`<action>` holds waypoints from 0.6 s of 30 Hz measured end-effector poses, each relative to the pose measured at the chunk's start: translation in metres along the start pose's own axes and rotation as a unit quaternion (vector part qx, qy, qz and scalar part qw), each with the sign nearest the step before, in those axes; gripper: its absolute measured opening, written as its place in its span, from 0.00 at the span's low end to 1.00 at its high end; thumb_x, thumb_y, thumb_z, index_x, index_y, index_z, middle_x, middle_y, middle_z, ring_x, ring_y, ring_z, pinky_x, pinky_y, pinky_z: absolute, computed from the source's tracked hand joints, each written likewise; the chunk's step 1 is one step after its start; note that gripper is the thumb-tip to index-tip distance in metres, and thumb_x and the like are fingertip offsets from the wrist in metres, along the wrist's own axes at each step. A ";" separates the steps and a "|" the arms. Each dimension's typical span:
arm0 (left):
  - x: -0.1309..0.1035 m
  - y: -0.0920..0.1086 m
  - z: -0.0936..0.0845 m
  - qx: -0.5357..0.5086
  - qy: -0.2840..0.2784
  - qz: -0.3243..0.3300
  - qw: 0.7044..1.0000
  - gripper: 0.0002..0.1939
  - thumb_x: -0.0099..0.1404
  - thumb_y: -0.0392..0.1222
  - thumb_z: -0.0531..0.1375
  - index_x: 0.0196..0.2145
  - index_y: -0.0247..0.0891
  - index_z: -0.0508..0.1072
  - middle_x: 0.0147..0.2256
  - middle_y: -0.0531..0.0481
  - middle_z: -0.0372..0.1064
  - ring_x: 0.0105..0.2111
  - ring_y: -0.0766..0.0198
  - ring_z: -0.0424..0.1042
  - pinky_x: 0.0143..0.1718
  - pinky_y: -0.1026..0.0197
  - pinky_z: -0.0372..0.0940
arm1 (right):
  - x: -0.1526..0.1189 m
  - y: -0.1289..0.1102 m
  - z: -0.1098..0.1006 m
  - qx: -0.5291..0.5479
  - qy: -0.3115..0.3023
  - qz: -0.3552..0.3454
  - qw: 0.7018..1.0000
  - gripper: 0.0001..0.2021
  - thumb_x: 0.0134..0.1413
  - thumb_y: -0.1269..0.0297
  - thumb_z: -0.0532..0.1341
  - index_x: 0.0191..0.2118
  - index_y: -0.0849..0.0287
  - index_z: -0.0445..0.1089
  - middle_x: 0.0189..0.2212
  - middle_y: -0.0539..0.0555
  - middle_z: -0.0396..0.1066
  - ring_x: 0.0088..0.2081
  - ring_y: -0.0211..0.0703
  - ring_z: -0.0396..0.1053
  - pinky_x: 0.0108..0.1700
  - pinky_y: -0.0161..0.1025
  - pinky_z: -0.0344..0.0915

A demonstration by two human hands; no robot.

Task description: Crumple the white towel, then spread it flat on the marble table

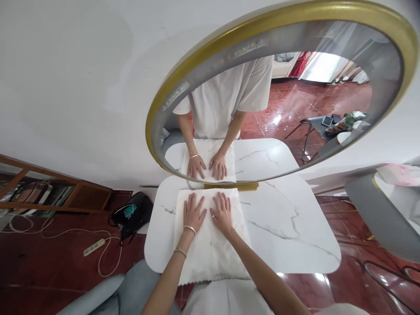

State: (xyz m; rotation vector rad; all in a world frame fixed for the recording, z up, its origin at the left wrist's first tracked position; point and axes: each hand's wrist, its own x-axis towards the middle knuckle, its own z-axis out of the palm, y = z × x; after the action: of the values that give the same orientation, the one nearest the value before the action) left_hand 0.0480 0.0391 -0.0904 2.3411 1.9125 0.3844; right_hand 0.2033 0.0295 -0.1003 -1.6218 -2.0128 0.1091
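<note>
A white cloth (210, 258) with a scalloped edge lies spread on the white marble-patterned table (282, 227), its near end reaching over the front edge. My left hand (193, 214) rests flat on the cloth's left part, fingers apart, with two bracelets on the wrist and forearm. Flat on the right part lies my right hand (222, 213), a ring on one finger and its fingers stretched out. Neither hand holds anything. Beyond the cloth, a gold-framed oval mirror (278, 109) leans over the table and reflects both hands and the cloth.
On the left floor are a black bag (139, 214), a white power strip (94, 247) with its cord, and a wooden shelf (88, 197) holding books. A grey chair (377, 218) stands at the right. The white wall (72, 96) rises behind the table.
</note>
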 end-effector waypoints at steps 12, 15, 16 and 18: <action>-0.152 0.051 -0.015 0.022 -0.004 0.125 0.992 0.37 0.62 0.57 0.56 0.65 0.46 0.50 0.66 0.41 0.40 0.65 0.44 0.43 0.62 0.43 0.39 | -0.108 0.011 -0.070 -0.055 -0.134 -0.087 0.986 0.32 0.61 0.54 0.52 0.67 0.57 0.42 0.67 0.58 0.40 0.67 0.54 0.39 0.64 0.55 0.45; -0.138 0.069 -0.011 0.022 -0.012 0.142 0.990 0.36 0.63 0.58 0.54 0.65 0.46 0.48 0.66 0.41 0.41 0.65 0.45 0.42 0.62 0.42 0.38 | -0.138 0.030 -0.089 -0.070 -0.128 -0.072 0.987 0.32 0.61 0.54 0.52 0.67 0.54 0.43 0.67 0.57 0.42 0.66 0.53 0.43 0.63 0.53 0.46; -0.135 0.076 -0.010 0.018 -0.015 0.154 0.988 0.36 0.64 0.59 0.53 0.65 0.46 0.47 0.66 0.41 0.41 0.65 0.45 0.43 0.62 0.42 0.38 | -0.145 0.038 -0.094 -0.076 -0.121 -0.062 0.988 0.31 0.61 0.55 0.52 0.67 0.54 0.43 0.67 0.56 0.44 0.66 0.52 0.44 0.63 0.53 0.46; -0.130 0.092 -0.006 0.004 -0.020 0.180 0.983 0.37 0.64 0.60 0.52 0.65 0.46 0.47 0.66 0.41 0.42 0.65 0.45 0.43 0.61 0.42 0.40 | -0.152 0.053 -0.099 -0.083 -0.095 -0.031 0.991 0.31 0.62 0.55 0.51 0.67 0.53 0.41 0.65 0.57 0.48 0.65 0.52 0.47 0.62 0.53 0.48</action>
State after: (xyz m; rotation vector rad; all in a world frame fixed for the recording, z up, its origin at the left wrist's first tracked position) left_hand 0.1099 -0.1076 -0.0808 2.6773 1.4702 0.3522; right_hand 0.3141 -0.1237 -0.0918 -1.7028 -2.2692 0.0775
